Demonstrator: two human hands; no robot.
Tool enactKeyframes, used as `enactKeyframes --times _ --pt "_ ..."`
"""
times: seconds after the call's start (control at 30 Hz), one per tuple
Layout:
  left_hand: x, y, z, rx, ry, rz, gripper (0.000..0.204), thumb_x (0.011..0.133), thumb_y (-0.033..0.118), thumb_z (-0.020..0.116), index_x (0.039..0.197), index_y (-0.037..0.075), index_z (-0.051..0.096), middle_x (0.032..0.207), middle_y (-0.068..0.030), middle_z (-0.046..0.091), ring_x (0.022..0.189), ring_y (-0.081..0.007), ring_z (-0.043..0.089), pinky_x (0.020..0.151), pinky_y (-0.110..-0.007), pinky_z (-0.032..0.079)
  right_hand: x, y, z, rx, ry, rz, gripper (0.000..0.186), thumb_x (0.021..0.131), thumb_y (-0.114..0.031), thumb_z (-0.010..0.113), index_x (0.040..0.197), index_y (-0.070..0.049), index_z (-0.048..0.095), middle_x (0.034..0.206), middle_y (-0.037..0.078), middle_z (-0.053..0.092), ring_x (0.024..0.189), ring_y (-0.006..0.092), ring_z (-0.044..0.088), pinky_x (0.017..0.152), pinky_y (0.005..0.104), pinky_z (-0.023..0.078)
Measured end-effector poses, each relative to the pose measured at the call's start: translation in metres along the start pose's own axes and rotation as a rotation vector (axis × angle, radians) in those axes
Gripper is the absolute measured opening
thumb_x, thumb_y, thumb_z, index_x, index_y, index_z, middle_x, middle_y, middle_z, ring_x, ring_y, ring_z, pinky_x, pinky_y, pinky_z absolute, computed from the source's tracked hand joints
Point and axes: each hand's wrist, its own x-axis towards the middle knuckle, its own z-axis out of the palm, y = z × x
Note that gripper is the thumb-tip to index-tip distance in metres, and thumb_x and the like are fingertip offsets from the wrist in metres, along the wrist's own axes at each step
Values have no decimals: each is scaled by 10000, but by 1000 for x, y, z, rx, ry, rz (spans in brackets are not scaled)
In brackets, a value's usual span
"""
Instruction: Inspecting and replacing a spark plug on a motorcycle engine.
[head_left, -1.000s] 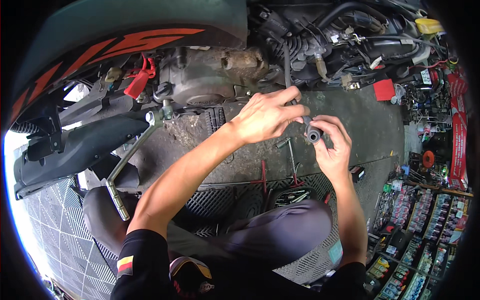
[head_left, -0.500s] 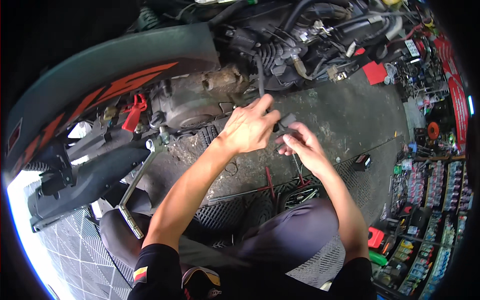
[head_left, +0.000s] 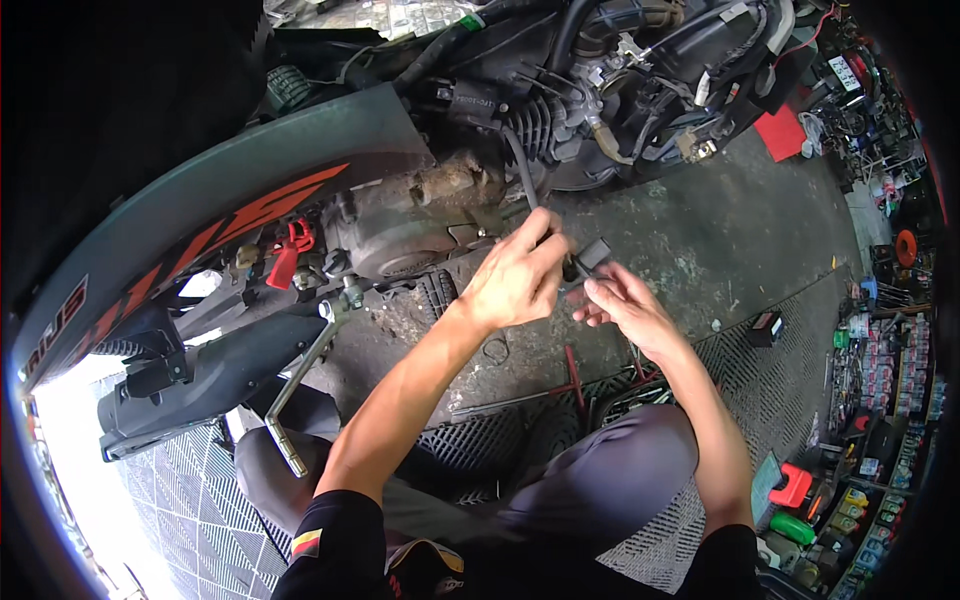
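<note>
My left hand (head_left: 518, 272) is closed around the lower end of a thick dark cable (head_left: 521, 168), which comes down from the motorcycle's engine area. Just past its fingertips a small black block-shaped part (head_left: 594, 252) juts out; its join to the cable is hidden by my fingers. My right hand (head_left: 632, 308) pinches at the lower side of that part with thumb and forefinger, the other fingers curled loosely. Both hands are close together above the stained metal platform (head_left: 700, 225). The finned cylinder (head_left: 535, 128) and engine case (head_left: 400, 240) lie beyond my left hand.
A ratchet wrench (head_left: 300, 385) hangs from a bolt near the black exhaust (head_left: 210, 375). By my knees lies a red-handled T-bar tool (head_left: 573, 378). A small black box (head_left: 767, 328) rests on the ribbed mat, and stocked shelves (head_left: 890, 380) stand at the right.
The view has shifted, so the motorcycle and shelves sit differently in the picture. My left hand keeps its grip on the cable; the black block beyond its fingers shows more plainly.
</note>
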Motion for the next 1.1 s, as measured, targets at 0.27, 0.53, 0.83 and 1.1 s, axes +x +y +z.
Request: enactKeyframes --times 0.27,0.53,0.83,1.1 --pt "5 4 -5 76 -14 12 264 856 -7 625 1116 30 614 1172 -170 548 995 -377 632 777 -436 549 10 3 0 50 72 -196 329 1021 -306 604 1222 -59 523 957 80 675 792 143 652 692 281 502" --pt "3 3 -4 137 -58 31 239 886 94 635 1121 68 605 1169 -163 537 995 -378 633 751 -444 560 3 0 4 130 76 -164 298 1048 -305 549 1232 -72 527 986 84 687 791 132 651 681 272 507" --pt "4 -1 -9 312 -39 -75 85 858 110 657 912 44 653 1059 -126 592 785 -355 671 673 -439 557 -28 67 -48 -821 381 -192 252 985 -209 636 1153 -27 592 874 98 665 744 159 610 698 307 501" --pt "7 -6 16 162 -173 -134 173 867 30 641 1032 -7 678 1059 -188 680 941 -369 675 836 -396 537 -257 428 19 -451 -112 281 729 805 -446 765 1345 2 568 1332 183 613 1201 293 578 1030 416 449"
